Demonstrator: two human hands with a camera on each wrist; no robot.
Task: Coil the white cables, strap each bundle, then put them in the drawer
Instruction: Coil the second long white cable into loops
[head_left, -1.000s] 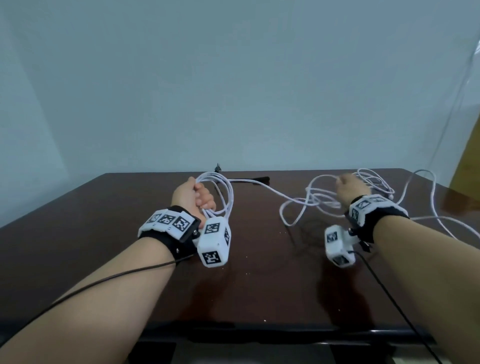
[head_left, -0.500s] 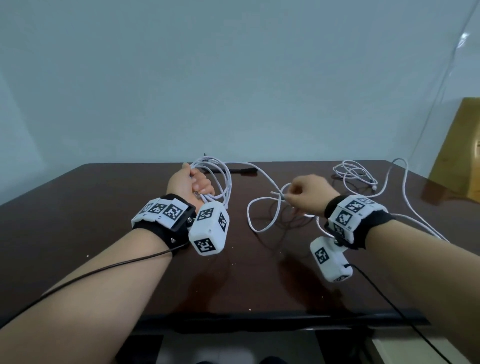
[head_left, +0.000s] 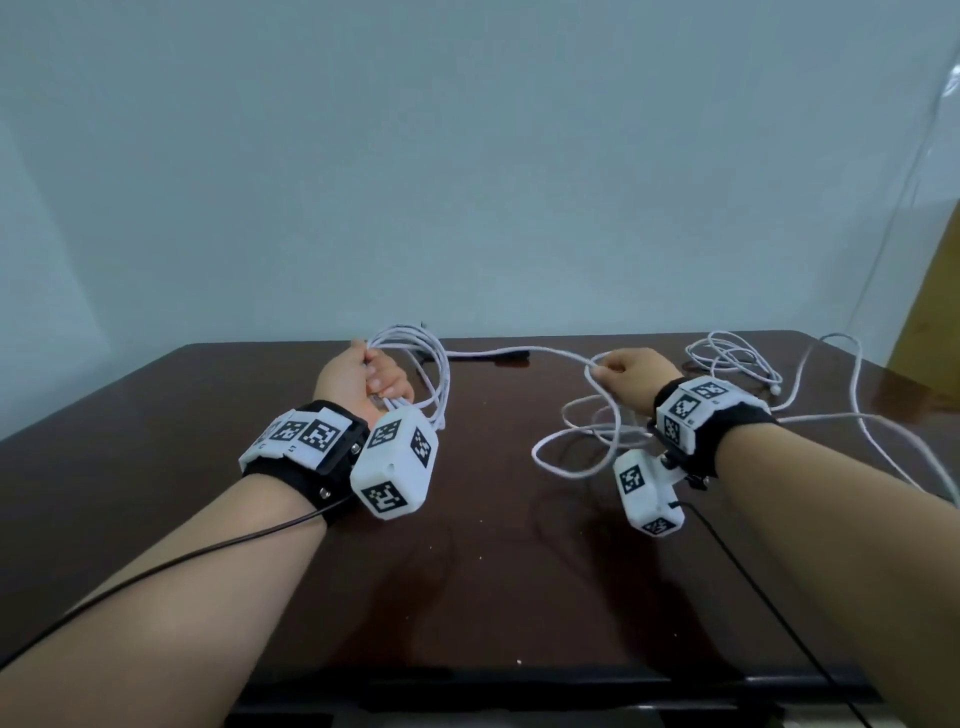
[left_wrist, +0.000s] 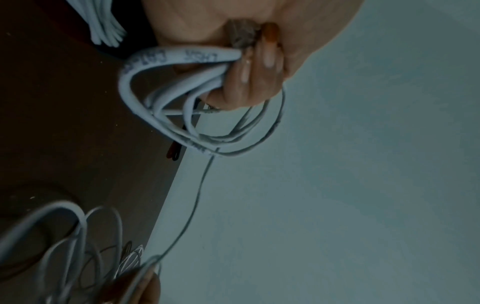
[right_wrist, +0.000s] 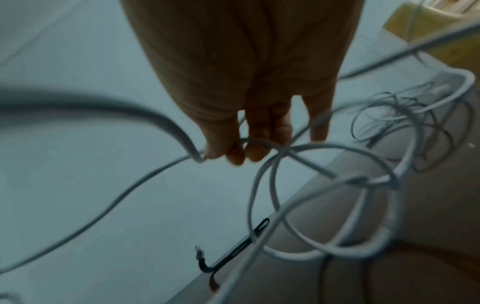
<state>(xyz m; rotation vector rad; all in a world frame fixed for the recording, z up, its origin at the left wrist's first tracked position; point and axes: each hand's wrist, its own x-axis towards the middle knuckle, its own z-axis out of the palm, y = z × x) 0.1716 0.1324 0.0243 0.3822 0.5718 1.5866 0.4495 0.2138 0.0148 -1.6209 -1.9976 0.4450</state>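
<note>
Currently I am logging the coiling step, first bundle, unfinished.

Item one: left hand (head_left: 363, 376), grip curling tight round a gathered coil (head_left: 423, 374) of white cable, several loops hanging from the fist just above the dark surface (head_left: 156, 441).

Item two: right hand (head_left: 631, 371), grip pinching the free run of cable (head_left: 550, 353) between thumb and fingertips (right_wrist: 235, 156), raised off the surface, well apart from the left.

Item three: slack loops (head_left: 576, 447) drooping under the right wrist and lying on the surface; a second, thinner tangle of white cable (head_left: 737, 358) sitting at the far right.

Item four: black strap (head_left: 511, 357) lying at the far edge. No drawer is showing.

Judging the next move: I am needing to carry the pinched run across to the left fist, laying one more loop without snagging the slack.
</note>
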